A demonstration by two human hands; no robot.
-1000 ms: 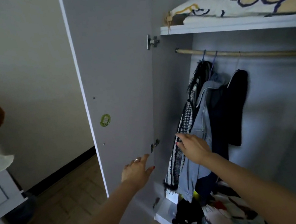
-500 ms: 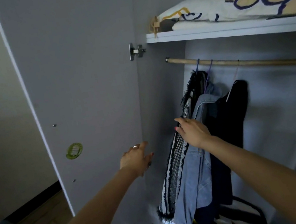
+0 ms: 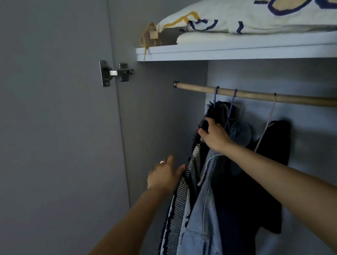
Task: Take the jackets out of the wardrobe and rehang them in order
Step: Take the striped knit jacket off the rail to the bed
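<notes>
Three garments hang from a wooden rail point(image 3: 255, 97) inside the open wardrobe. Leftmost is a black-and-white patterned jacket point(image 3: 176, 212) on a blue hanger, beside it a light denim jacket point(image 3: 199, 228), and to the right a black jacket point(image 3: 277, 154) on a pale hanger. My right hand point(image 3: 214, 134) grips the dark fuzzy shoulder of the patterned jacket just below its hanger hook. My left hand point(image 3: 164, 175), a ring on one finger, reaches in with straight fingers and touches that jacket's left edge lower down.
The open wardrobe door point(image 3: 43, 136) fills the left, its hinge point(image 3: 114, 72) near the top. A white shelf point(image 3: 250, 48) above the rail carries folded patterned bedding point(image 3: 265, 8). The rail stretch right of the black jacket is bare.
My view has moved closer and tilted up. My right hand rose from the jacket's front to its shoulder by the hanger and took hold. My left hand moved right to the jacket's edge.
</notes>
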